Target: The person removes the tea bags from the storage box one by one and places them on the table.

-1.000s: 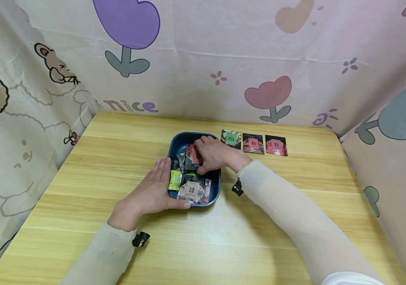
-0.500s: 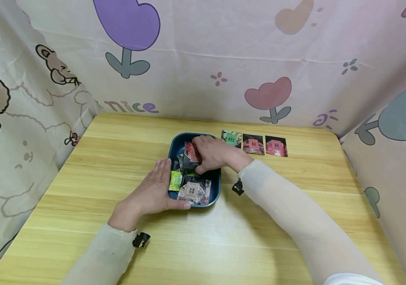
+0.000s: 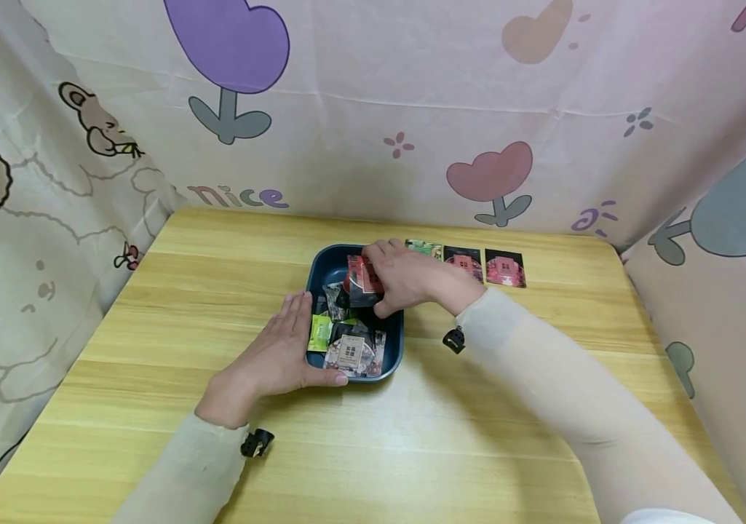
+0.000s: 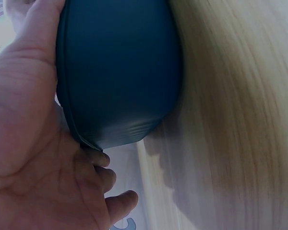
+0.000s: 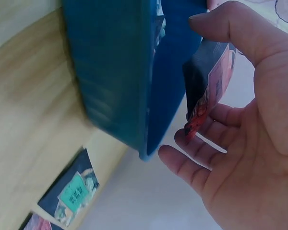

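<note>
A dark blue rectangular bin (image 3: 400,353) holds several small packets, among them a bright green one (image 3: 320,332) and a black one with a pale label (image 3: 351,352). My left hand (image 3: 271,360) lies against the bin's left wall with fingers extended, its thumb along the front rim. Over the bin's back right part, my right hand (image 3: 407,275) pinches a black sachet with a red label (image 3: 364,281) between thumb and fingers. In the right wrist view this sachet (image 5: 209,79) is tilted above the rim, apart from the bin wall.
On the wooden table (image 3: 150,291), right of the bin, lie a green-labelled sachet (image 3: 425,248), partly behind my right hand, and two pink-labelled sachets, one nearer (image 3: 463,262) and one farther right (image 3: 505,268). A patterned curtain (image 3: 346,124) stands behind the table and along both sides.
My right hand has lifted the red-labelled sachet from the packets and shifted slightly right with it. The left hand stays at the bin's side.
</note>
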{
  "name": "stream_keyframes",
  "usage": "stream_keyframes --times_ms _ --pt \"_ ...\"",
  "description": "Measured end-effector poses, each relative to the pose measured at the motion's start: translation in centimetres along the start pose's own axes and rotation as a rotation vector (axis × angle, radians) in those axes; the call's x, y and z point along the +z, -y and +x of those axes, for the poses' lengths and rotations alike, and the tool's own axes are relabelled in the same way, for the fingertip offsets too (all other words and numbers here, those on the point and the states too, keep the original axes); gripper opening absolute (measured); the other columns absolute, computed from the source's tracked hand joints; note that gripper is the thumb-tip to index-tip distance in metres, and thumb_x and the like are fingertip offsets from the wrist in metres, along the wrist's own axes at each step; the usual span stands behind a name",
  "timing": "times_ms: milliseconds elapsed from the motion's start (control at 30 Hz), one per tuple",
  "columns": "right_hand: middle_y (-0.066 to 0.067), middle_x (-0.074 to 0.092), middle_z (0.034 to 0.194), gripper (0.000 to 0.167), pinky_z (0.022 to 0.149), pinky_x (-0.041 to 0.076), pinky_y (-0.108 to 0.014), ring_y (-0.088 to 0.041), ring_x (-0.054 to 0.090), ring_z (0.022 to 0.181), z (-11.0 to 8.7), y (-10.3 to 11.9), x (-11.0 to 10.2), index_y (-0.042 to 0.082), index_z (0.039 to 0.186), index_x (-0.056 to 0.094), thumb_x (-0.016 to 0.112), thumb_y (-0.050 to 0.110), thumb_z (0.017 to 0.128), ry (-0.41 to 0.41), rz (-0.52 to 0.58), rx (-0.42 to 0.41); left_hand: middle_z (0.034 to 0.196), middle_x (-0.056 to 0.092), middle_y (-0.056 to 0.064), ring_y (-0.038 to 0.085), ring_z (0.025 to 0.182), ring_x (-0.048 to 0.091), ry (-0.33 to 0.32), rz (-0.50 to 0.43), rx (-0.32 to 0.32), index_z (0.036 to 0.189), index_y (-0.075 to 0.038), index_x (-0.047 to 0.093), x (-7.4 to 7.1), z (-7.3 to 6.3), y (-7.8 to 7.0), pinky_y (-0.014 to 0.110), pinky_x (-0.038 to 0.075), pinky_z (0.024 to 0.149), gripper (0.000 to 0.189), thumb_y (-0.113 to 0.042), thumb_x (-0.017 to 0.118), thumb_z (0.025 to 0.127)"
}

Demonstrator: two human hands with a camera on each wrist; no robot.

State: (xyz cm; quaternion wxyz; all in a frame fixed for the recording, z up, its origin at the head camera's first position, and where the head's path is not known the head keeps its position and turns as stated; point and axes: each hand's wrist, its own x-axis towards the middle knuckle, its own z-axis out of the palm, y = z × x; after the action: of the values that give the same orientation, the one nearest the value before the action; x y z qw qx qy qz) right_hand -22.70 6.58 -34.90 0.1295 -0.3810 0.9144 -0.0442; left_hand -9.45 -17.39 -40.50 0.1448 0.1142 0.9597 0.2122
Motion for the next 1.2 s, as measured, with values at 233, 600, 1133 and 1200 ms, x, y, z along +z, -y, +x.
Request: stream_keyframes --times_ms 233,600,1133,1200 --pt "-0.014 0.050 0.147 0.097 0.114 0.046 -0.046 -0.031 0.046 0.131 -1.5 -1.3 -0.4 0.003 0.155 0.036 0.083 0.041 0.078 0.001 0.020 0.014 0.177 -0.004 0.020 0.041 0.164 -0.006 0.012 -0.010 -0.015 0.168 -0.001 -0.004 0.1 0.1 0.1 0.061 0.010 0.131 0.153 -0.084 0.078 0.070" --pt "-0.011 0.053 0.137 0.090 0.106 0.048 -0.045 -0.029 0.048 0.122 -4.4 -4.7 0.0 0.005 0.149 0.042 0.084 0.036 0.075 -0.060 0.077 0.080 0.178 -0.003 0.019 0.041 0.164 -0.005 0.006 -0.021 -0.030 0.169 -0.002 -0.004 -0.1 0.0 -0.1 0.062 0.009 0.131 0.155 -0.083 0.081 0.067" --pt "-0.011 0.057 0.118 0.082 0.096 0.046 -0.045 -0.030 0.050 0.114 -9.2 -12.3 0.5 0.002 0.139 0.047 0.087 0.024 0.071 -0.074 0.148 0.189 0.177 -0.003 0.021 0.041 0.164 -0.005 -0.009 0.009 -0.023 0.168 -0.001 -0.002 0.0 0.2 0.0 0.065 0.011 0.129 0.156 -0.086 0.079 0.066" --pt "-0.013 0.058 0.119 0.083 0.097 0.047 -0.047 -0.030 0.051 0.113 -9.8 -13.2 0.5 0.001 0.140 0.046 0.087 0.022 0.071 -0.066 0.153 0.204 0.177 -0.004 0.021 0.041 0.164 -0.005 -0.010 0.008 -0.019 0.168 -0.001 -0.002 0.0 0.2 0.0 0.065 0.011 0.129 0.156 -0.085 0.080 0.066"
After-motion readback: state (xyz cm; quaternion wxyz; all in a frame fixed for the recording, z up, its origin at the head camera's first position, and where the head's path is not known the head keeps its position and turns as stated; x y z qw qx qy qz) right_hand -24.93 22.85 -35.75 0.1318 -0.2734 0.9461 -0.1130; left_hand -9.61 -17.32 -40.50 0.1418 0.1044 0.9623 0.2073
